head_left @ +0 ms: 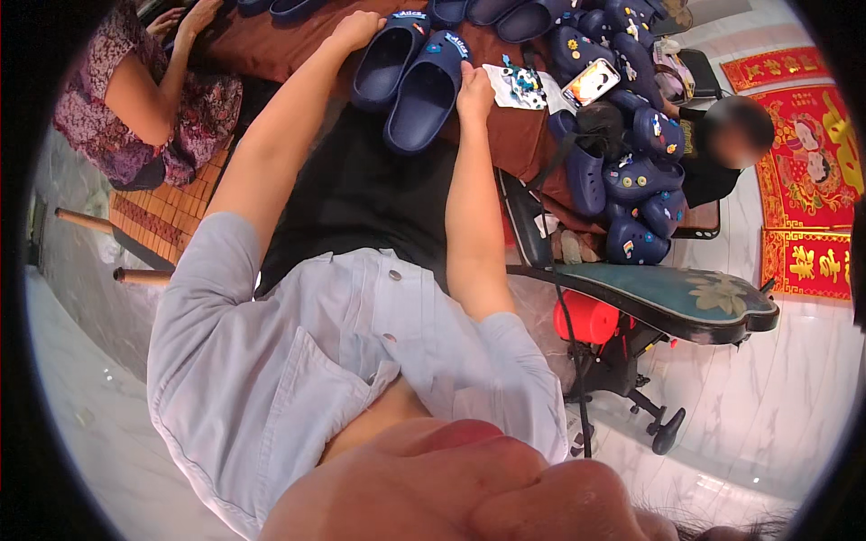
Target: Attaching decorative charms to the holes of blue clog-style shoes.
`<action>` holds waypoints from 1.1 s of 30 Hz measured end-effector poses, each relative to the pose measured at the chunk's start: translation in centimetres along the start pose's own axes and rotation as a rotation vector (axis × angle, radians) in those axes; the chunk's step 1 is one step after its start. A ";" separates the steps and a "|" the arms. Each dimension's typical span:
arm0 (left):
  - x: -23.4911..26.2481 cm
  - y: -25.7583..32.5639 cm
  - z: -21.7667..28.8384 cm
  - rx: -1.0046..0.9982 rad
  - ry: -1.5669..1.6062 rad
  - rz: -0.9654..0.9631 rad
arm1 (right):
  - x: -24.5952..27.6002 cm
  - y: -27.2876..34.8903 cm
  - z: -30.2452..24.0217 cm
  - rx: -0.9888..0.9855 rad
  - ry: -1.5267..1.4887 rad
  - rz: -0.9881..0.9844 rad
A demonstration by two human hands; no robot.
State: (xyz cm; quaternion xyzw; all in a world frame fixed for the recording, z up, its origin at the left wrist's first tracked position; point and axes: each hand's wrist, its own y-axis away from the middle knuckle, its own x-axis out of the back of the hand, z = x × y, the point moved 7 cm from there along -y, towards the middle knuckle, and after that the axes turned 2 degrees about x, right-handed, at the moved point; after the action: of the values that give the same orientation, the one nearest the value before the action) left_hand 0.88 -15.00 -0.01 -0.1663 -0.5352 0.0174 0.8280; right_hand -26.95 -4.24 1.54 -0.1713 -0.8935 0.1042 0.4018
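Observation:
I hold a pair of navy blue clogs side by side at the brown-covered table's near edge, toes pointing away from me. My left hand [359,31] is closed on the outer side of the left clog [379,68], near its toe. On the outer side of the right clog [421,104], my right hand [475,93] grips the rim with the thumb on top. Both clogs carry light-coloured lettering charms across the toes. Just right of my right hand lies a white sheet [490,74] with a small heap of blue, white and black charms [526,86].
A pile of navy clogs with charms [642,176] fills the table's right side, a lit phone [592,83] among them. More clogs line the far edge. One person [135,99] sits at left, another [722,144] at right. A chair [667,298] stands right of me; a black cable [570,361] hangs.

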 end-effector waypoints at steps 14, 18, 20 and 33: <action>-5.2 0.3 -3.6 0.648 1.446 0.070 | 0.2 -4.9 -1.0 0.085 -0.149 0.018; -1.3 -2.9 -13.6 0.416 1.780 0.118 | -5.3 -8.0 -9.5 0.378 -0.189 0.004; -1.8 -4.2 -10.5 0.389 1.968 -0.193 | -6.4 -9.1 -9.5 0.317 -0.204 -0.088; -0.1 -8.6 5.6 0.048 0.483 -0.098 | -7.5 -9.6 -6.7 0.235 0.339 -0.310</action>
State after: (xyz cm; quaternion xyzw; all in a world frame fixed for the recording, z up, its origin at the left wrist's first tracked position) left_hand -5.46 -21.71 4.49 -0.1197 -0.3285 -0.0506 0.9355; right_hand -19.45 -15.63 3.92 0.0007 -0.8106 0.1143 0.5743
